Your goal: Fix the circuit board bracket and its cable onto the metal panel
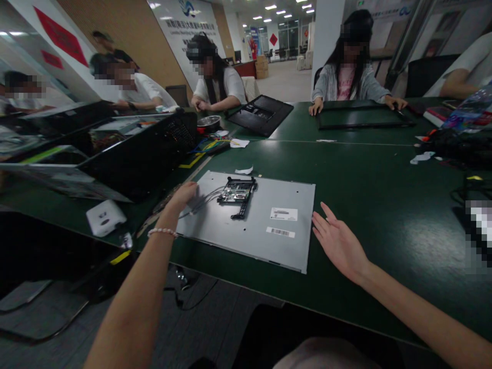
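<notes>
In front of me a flat grey metal-backed display panel (pixel 265 197) lies on the green table, with two white labels at its right. A small green circuit board in a black plastic bracket (pixel 236 190) sits on the panel's upper left part. Thin grey cables (pixel 205 201) run from it toward the left edge. My left hand (pixel 185 193), with a beaded bracelet at the wrist, is at that left edge beside the cables; its fingers are mostly hidden. Beside the panel's right edge my right hand (pixel 338 242) is open, fingers stretched out and fingertips close to the edge.
A black computer case (pixel 142 154) stands at left, near a white box-shaped device (pixel 105 218). Beyond are a black plastic cover (pixel 261 114) and paper scraps (pixel 239 143). Across the table a person holds a black frame (pixel 365 124). Dark bundled items (pixel 457 148) lie at right.
</notes>
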Demonstrator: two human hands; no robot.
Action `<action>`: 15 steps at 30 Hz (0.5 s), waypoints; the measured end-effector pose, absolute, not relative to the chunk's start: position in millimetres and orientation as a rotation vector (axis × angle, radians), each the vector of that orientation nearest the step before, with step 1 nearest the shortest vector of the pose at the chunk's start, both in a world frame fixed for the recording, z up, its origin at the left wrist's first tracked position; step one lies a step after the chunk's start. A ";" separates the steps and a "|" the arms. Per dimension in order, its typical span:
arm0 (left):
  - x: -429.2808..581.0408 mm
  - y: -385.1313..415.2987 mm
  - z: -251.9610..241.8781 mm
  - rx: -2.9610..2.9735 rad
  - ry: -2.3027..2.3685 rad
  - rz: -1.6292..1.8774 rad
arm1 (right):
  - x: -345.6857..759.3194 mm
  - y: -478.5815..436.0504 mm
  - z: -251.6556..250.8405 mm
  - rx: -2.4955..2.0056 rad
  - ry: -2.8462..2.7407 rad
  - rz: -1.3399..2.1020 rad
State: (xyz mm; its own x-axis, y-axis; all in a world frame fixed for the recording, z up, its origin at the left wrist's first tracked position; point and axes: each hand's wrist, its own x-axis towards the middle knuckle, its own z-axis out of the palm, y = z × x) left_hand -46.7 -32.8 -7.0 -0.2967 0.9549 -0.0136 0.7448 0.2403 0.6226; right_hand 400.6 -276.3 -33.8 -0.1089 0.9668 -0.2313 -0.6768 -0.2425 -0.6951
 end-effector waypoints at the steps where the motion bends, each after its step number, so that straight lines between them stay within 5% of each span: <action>1: -46.5 -31.6 -8.9 1.537 2.146 0.725 | 400.2 -276.6 -32.5 -0.789 -0.499 1.673; 15: -34.4 -37.9 -15.3 1.401 2.231 1.007 | 400.2 -291.3 -21.1 -0.788 -0.542 1.659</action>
